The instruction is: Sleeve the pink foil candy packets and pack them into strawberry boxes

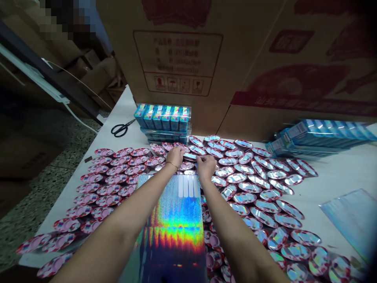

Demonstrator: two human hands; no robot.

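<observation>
Reaching hands: in the head view, left hand and right hand sit mid-frame, fingers curled inward at either end of one oval container; whether they grip or merely touch it, I cannot tell.
Oval containers: pink tops crowd the left of the desk, shiny tops the centre right.
Carton: the big carton across the top bears a blurred Chinese panel with handling icons, umbrella and glass included; its red band starts 汕头, the rest unclear.
Blue boxes: a wrapped stack above the hands, another stack at right; lettering too small to read.
Rainbow sheet: the sheet lies below the hands, four pale strips near its top.
In the way: forearms hide containers on both sides.
Scissors: black scissors, upper left.
</observation>
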